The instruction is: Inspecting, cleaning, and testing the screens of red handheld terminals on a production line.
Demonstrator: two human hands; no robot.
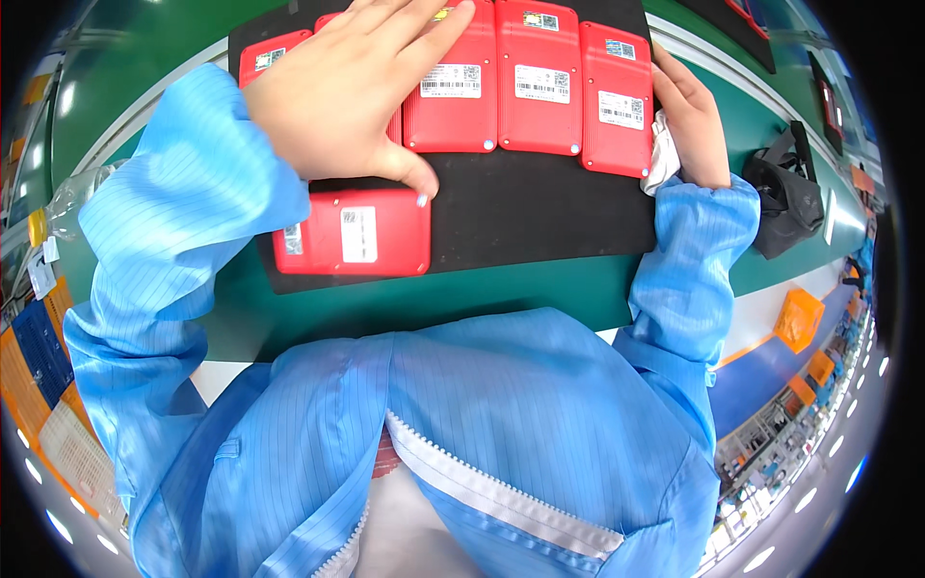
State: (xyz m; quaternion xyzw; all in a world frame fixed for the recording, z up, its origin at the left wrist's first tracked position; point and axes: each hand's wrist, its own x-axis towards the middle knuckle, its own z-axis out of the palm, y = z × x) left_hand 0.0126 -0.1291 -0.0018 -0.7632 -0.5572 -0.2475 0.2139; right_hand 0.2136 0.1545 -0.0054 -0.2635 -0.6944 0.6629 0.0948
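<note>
Several red handheld device cases with white labels lie in a row on a black mat (540,212). My left hand (332,96) is spread over the left part of the row, its fingers stretched out and hiding some of the cases. Below its thumb lies a separate red case (397,236), turned sideways, with a label on it. On the right, my right hand (694,125) is curled beside the rightmost red case (617,82), with a crumpled white cloth (662,154) under the palm. Its fingertips are partly hidden along that case's edge.
The mat rests on a green table (356,318). A black bag (785,193) sits at the right, and a clear bottle with a yellow cap (38,228) is at the far left. An orange box (799,319) stands beyond the table at the right.
</note>
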